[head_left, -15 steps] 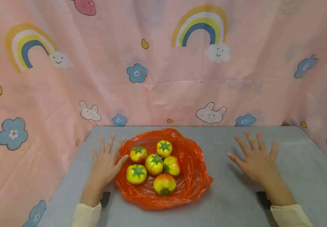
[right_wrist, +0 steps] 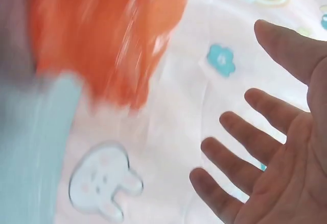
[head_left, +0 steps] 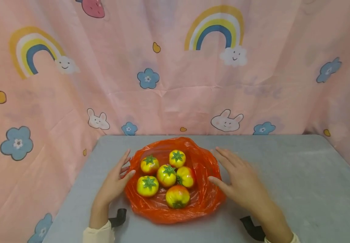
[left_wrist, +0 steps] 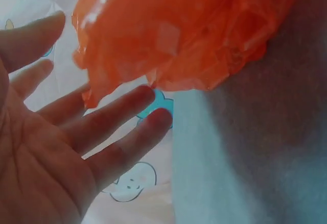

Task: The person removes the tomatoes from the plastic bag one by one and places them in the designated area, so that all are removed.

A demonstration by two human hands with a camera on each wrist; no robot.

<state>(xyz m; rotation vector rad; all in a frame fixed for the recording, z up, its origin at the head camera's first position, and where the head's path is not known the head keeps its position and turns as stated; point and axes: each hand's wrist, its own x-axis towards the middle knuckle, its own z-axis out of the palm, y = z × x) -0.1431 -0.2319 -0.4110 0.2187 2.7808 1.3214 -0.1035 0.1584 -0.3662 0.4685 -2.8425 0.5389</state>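
A thin red plastic bag (head_left: 205,202) lies spread wide on the table, its crumpled rim standing up around several yellow-and-red tomatoes (head_left: 166,175) with green star-shaped tops. At the bag's left rim is my left hand (head_left: 113,185), thumb and fingers apart; in the left wrist view its fingertips come up to the bag's edge, and whether they touch it I cannot tell. My right hand (head_left: 244,182) hovers by the right rim with fingers extended. The right wrist view shows a gap between those fingers (right_wrist: 245,132) and the bag. Neither hand holds anything.
The grey table (head_left: 308,189) extends to the right and in front of the bag. Behind it and at both sides hangs a pink curtain (head_left: 175,101) printed with rainbows, rabbits and flowers. Black straps with small mounts (head_left: 118,217) sit at both wrists.
My right hand has swung left from the open table to the bag's right rim. The left hand has turned inward, its fingers less spread. Bag and tomatoes stay in place.
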